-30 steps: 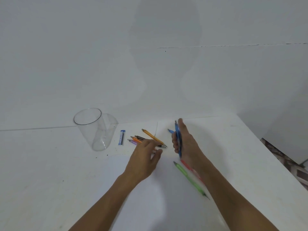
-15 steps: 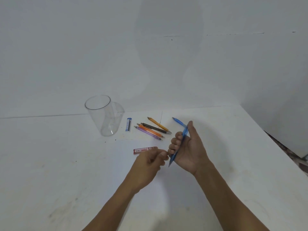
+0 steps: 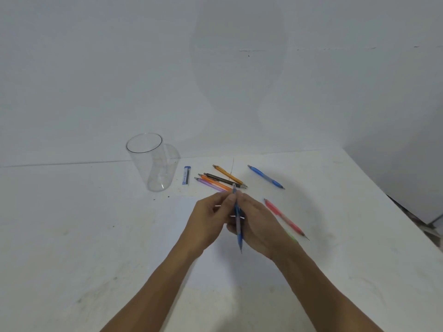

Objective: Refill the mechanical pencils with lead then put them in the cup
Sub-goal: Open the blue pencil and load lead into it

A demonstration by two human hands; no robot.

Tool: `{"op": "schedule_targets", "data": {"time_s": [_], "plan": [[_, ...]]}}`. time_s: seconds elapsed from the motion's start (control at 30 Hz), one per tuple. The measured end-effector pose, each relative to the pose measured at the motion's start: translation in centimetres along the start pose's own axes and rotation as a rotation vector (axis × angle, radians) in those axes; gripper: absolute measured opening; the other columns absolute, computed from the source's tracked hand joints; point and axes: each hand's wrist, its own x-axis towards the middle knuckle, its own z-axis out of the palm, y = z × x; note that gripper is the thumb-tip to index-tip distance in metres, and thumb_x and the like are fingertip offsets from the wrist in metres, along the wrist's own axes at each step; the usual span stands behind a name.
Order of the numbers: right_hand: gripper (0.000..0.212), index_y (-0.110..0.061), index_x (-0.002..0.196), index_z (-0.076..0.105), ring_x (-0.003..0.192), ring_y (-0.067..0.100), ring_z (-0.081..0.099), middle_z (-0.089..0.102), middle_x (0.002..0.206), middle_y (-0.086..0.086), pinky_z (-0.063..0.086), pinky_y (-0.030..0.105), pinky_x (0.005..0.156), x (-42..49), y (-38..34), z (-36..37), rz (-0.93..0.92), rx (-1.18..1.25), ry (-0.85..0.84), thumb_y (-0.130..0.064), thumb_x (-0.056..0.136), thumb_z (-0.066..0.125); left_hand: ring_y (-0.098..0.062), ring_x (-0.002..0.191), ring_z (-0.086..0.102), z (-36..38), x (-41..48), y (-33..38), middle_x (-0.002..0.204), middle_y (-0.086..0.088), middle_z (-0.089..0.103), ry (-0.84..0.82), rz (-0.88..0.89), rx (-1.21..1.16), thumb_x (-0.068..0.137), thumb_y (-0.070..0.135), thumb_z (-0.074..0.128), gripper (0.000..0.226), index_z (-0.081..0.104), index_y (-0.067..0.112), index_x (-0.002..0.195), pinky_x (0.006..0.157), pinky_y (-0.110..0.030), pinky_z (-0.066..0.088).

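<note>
The right hand (image 3: pixel 261 224) has its grip curled round the blue pencil (image 3: pixel 238 227), cap end toward the far edge of the counter (image 3: pixel 96 236); the left hand (image 3: pixel 206 221) pinches that end.

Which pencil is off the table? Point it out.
The blue pencil that the right hand grips, with the left hand pinching its top end. The other blue pencil, the red pencil and the rest lie flat on the table.
</note>
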Motion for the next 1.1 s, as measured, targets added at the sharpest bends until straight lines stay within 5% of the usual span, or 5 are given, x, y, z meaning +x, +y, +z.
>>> {"op": "schedule_targets", "data": {"time_s": [0.1, 0.23, 0.6, 0.77, 1.1], "plan": [[0.032, -0.025, 0.085, 0.068, 0.082, 0.023, 0.066, 0.068, 0.083, 0.005, 0.055, 0.031, 0.076, 0.2, 0.6, -0.1, -0.093, -0.153, 0.133, -0.053, 0.082, 0.053, -0.013, 0.100, 0.069, 0.1, -0.1, -0.6, 0.112, 0.003, 0.071, -0.029, -0.034, -0.093, 0.082, 0.055, 0.052, 0.056, 0.062, 0.023, 0.127, 0.088, -0.034, 0.057], [0.033, -0.014, 0.097, 0.073, 0.080, 0.026, 0.063, 0.067, 0.073, 0.005, 0.057, 0.040, 0.084, -0.1, 0.8, -1.0, -0.125, -0.128, 0.037, -0.041, 0.088, 0.056, -0.018, 0.102, 0.069, -0.6, -0.1, -0.6, 0.120, -0.002, 0.068, -0.080, -0.025, -0.050, 0.081, 0.051, 0.056, 0.056, 0.058, 0.025, 0.131, 0.086, -0.038, 0.058], [0.022, -0.017, 0.110, 0.067, 0.080, 0.018, 0.075, 0.076, 0.092, 0.005, 0.061, 0.030, 0.073, -0.7, 0.4, -2.0, -0.107, -0.269, -0.011, -0.026, 0.090, 0.064, -0.009, 0.105, 0.064, -2.2, 0.2, -1.9, 0.122, 0.005, 0.067, -0.181, 0.105, 0.387, 0.097, 0.026, 0.055, 0.034, 0.060, 0.024, 0.131, 0.093, -0.015, 0.047], [0.017, -0.014, 0.105, 0.068, 0.076, 0.018, 0.075, 0.076, 0.087, 0.005, 0.060, 0.026, 0.069, -0.5, 0.1, -2.3, -0.169, -0.324, 0.024, -0.018, 0.088, 0.067, -0.012, 0.104, 0.063, -1.8, 0.2, -2.3, 0.120, 0.003, 0.068, -0.130, 0.141, 0.476, 0.098, 0.023, 0.055, 0.032, 0.063, 0.021, 0.129, 0.097, -0.025, 0.050], [0.016, -0.010, 0.105, 0.069, 0.077, 0.022, 0.074, 0.076, 0.087, 0.007, 0.061, 0.030, 0.070, -0.5, 0.0, -2.9, -0.162, -0.270, 0.029, -0.015, 0.091, 0.063, -0.010, 0.084, 0.058, -1.9, 0.4, -3.3, 0.105, 0.001, 0.070, -0.084, 0.184, 0.565, 0.094, 0.032, 0.058, 0.034, 0.064, 0.023, 0.127, 0.075, -0.013, 0.042]]}}
